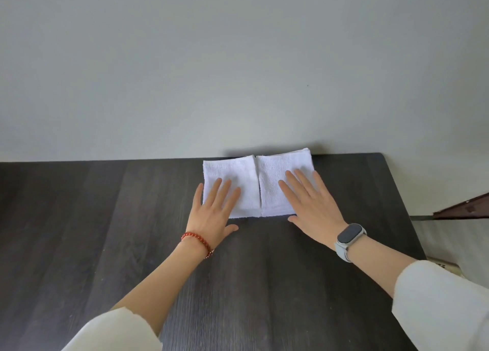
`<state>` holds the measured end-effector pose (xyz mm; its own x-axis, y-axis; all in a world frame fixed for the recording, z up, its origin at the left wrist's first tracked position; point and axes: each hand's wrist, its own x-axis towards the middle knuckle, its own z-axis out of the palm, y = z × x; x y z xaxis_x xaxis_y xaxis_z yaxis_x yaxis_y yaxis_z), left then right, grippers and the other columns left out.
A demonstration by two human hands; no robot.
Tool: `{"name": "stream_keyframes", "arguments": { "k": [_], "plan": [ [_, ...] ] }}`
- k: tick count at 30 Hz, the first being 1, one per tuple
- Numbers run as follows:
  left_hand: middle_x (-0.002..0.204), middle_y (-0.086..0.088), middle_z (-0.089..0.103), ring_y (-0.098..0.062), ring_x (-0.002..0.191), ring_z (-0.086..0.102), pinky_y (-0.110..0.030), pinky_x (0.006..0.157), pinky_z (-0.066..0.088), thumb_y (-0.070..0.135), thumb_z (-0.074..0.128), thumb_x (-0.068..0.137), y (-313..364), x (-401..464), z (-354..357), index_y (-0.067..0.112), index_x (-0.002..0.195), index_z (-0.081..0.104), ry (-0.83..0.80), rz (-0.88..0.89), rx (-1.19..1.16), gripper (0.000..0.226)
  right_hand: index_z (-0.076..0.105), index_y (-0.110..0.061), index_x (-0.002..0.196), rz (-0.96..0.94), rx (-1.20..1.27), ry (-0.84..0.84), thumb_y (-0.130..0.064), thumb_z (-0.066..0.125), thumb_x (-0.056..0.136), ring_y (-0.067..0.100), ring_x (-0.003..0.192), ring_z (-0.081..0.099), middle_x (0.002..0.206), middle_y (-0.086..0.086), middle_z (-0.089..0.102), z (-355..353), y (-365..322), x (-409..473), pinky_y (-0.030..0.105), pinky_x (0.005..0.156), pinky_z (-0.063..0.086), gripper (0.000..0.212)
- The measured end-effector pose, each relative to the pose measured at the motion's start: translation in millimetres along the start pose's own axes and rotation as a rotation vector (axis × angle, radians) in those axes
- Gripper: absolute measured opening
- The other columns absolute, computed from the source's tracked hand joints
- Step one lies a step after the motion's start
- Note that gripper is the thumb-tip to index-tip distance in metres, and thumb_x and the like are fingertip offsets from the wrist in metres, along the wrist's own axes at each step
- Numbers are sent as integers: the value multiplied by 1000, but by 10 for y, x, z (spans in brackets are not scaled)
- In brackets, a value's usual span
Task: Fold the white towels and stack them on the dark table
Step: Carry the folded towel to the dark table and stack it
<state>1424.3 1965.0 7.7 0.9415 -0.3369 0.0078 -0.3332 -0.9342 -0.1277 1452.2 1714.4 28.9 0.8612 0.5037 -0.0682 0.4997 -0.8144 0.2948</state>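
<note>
Head camera is showing me two folded white towels lying side by side on the dark table [105,231], up at twelve o'clock against the far edge by the pale wall [238,59]. I am seeing the left towel [232,173] and the right towel [277,170] touching along a seam between them, and the right one is looking thicker at its far edge, as if it is lying on more layers. I am watching the left hand [211,213] pressing flat on the left towel, fingers straight and spread, thumb resting on the table just off the near edge. The right hand [315,207] is lying the same way on the right towel, fingers extended and apart, thumb on the wood. A red bead bracelet [197,241] is sitting on the left wrist and a grey smartwatch [349,237] on the right. White sleeves are showing at five and seven o'clock.
</note>
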Motion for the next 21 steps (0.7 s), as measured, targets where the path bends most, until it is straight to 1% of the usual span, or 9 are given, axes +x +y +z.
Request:
{"name": "stream_keyframes", "arguments": {
  "k": [2,4,5,7,9,14,18,21],
  "plan": [
    [134,-10,52,-30,125,49,-57,97,38,51,86,43,-34,74,23,18,132,38,-39,14,14,107,34,-12,141,2,-83,-63,-54,72,68,34,138,26,148,12,33,-21,-12,77,54,111,21,92],
    [133,-10,53,-29,124,50,-54,96,40,48,88,41,-72,128,53,18,132,38,-44,41,16,108,29,-12,143,-3,-111,-91,-52,68,73,35,140,20,150,13,28,14,-35,147,54,111,16,90],
    [133,-10,53,-28,123,50,-53,96,41,46,88,41,-86,149,64,18,131,38,-39,50,12,107,32,-12,141,-5,-109,-85,-50,71,71,36,138,24,149,13,31,36,-42,171,55,111,18,89],
    [133,-10,53,-28,122,51,-51,95,43,44,89,43,-109,185,90,19,131,39,-23,71,-1,105,45,-11,134,-9,-67,-50,-46,80,61,36,132,37,141,14,43,90,-38,205,56,106,29,88],
    [133,-10,53,-29,122,52,-50,95,44,43,89,44,-136,235,106,19,131,39,-11,84,-3,104,50,-11,131,-15,-38,-7,-44,83,56,35,128,42,137,14,47,164,-23,236,55,103,34,88],
    [132,-11,54,-30,121,53,-51,94,44,41,89,44,-226,405,107,18,131,38,7,110,-2,104,51,-11,129,-4,-2,64,-37,84,56,34,126,45,135,15,49,204,16,357,55,101,36,84],
    [131,-12,54,-30,120,53,-52,92,45,40,89,43,-293,536,85,17,131,37,7,123,10,105,47,-12,131,-11,-3,39,-44,83,56,34,127,43,136,15,47,196,71,466,54,102,36,89],
    [133,-13,53,-31,121,52,-53,94,43,41,89,45,-326,586,82,16,132,37,1,133,9,105,46,-13,133,-11,8,-6,-47,81,59,34,130,41,139,15,45,166,107,513,54,103,34,89]
  ]
}}
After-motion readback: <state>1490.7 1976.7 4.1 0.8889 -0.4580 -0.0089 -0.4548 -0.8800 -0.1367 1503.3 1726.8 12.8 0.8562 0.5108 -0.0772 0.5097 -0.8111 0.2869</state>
